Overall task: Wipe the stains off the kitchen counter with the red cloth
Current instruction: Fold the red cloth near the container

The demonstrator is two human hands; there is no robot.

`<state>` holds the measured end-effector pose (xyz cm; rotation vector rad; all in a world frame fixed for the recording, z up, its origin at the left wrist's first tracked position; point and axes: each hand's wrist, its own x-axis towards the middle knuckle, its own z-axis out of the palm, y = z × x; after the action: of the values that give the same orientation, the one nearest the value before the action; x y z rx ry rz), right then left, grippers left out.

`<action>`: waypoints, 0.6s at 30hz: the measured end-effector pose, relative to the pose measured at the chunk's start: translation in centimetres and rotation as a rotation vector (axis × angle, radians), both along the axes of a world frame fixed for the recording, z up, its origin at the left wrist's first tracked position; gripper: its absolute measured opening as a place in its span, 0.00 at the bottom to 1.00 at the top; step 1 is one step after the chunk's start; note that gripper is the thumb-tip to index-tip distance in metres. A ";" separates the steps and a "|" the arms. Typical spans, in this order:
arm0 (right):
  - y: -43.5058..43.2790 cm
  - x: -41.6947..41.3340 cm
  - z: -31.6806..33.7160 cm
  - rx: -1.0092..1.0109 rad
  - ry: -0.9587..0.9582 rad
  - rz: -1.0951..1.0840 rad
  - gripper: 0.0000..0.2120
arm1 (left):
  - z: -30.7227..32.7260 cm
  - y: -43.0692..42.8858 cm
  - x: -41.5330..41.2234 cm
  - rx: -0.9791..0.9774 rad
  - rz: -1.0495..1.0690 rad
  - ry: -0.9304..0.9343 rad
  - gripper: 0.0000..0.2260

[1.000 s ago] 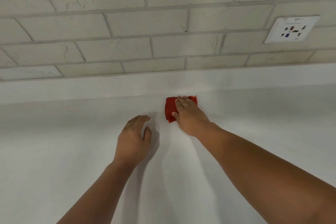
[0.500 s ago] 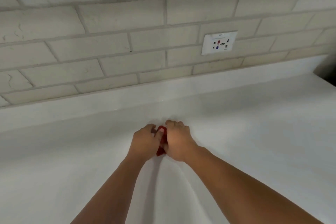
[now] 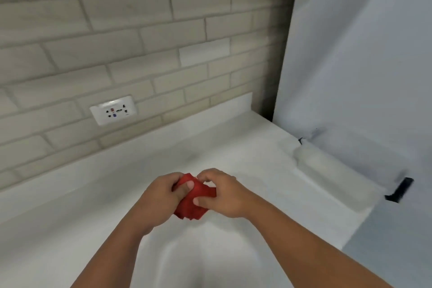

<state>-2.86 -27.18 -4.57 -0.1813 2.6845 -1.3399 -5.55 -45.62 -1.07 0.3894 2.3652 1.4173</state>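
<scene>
Counter (image 3: pixel 93 206) looks mostly white; we spot only faint grey smudges toward the back, too blurry to call. Left hand (image 3: pixel 159 199) and right hand (image 3: pixel 225 194) both pinch the cloth (image 3: pixel 196 204), bunched between them over the counter, not wiping. We judge refolding; passes likely remain.

Two hands (image 3: pixel 161 196) (image 3: pixel 225 194), one red cloth (image 3: pixel 198 204), one socket (image 3: pixel 113 110)
</scene>
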 end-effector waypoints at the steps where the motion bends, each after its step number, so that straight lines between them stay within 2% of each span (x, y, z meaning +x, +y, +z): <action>1: 5.0 1.1 1.3 -0.034 -0.008 -0.054 0.15 | 1.1 4.8 0.4 0.040 -0.040 0.009 0.08; 5: 19.1 4.8 5.6 -0.085 0.042 -0.237 0.08 | 4.1 18.9 1.2 0.194 -0.102 0.013 0.08; 7: 22.9 5.6 6.8 -0.154 0.056 -0.323 0.06 | 4.5 23.1 0.7 0.240 -0.116 0.025 0.07; 12: 34.0 7.7 7.5 -0.286 0.016 -0.573 0.03 | 4.4 37.1 -0.9 0.237 -0.209 -0.022 0.06; 15: 37.8 7.0 5.9 -0.138 -0.072 -0.690 0.04 | 2.7 43.0 -2.5 0.118 -0.220 -0.071 0.09; 18: 39.7 5.7 3.9 0.137 -0.196 -0.671 0.08 | 0.0 46.4 -3.6 -0.142 -0.279 -0.014 0.12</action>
<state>2.88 12.55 -0.65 0.8859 2.7470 -1.2045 -9.11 0.81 -1.05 0.6391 2.2767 1.1162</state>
